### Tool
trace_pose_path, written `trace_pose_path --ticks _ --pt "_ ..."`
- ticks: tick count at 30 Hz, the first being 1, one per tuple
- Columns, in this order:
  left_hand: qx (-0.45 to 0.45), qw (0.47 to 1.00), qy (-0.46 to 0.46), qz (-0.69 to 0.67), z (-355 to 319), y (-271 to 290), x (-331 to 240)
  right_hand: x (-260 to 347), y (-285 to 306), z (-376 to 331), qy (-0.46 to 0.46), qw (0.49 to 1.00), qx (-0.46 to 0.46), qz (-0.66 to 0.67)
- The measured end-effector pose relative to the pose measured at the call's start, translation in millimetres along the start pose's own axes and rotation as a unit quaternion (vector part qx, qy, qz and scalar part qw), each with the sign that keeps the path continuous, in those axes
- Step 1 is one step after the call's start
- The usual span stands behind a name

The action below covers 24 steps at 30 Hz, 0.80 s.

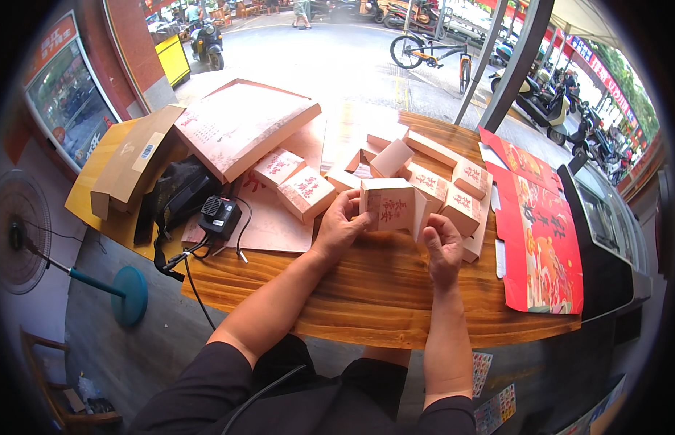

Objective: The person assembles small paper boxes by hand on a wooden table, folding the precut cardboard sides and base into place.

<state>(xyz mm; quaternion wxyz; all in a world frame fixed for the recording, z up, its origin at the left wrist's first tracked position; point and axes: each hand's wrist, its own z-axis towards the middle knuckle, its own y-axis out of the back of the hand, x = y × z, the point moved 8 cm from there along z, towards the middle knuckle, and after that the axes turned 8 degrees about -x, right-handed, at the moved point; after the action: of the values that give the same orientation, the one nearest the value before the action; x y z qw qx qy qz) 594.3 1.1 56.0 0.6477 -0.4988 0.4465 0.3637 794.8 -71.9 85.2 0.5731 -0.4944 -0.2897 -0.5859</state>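
The left hand pinched the box, which sat between both hands. The right hand curled just beside its flap; its grip I couldn't tell. Steady holding and light, even flap pressure seemed best.

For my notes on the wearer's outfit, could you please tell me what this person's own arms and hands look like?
The left hand and right hand are bare, without gloves. The forearms are uncovered, with no watch or bracelet visible. Plain black sleeves end near the elbows, with no markings visible. A thin cord crosses the dark clothing between the arms.
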Motion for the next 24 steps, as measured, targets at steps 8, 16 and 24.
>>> trace_pose_path --ticks 8,16,24 --pt "0.016 1.0 0.003 -0.006 -2.4 -6.5 -7.7 1.8 0.3 6.3 0.006 0.997 -0.065 0.033" --pt "0.073 0.994 0.043 -0.075 -9.2 -19.3 -9.8 -16.6 -6.2 2.4 -0.113 0.991 -0.028 0.068" --pt "0.109 0.985 0.066 -0.114 -11.0 -22.8 -3.5 -21.1 1.1 2.3 -0.137 0.983 -0.075 0.099"
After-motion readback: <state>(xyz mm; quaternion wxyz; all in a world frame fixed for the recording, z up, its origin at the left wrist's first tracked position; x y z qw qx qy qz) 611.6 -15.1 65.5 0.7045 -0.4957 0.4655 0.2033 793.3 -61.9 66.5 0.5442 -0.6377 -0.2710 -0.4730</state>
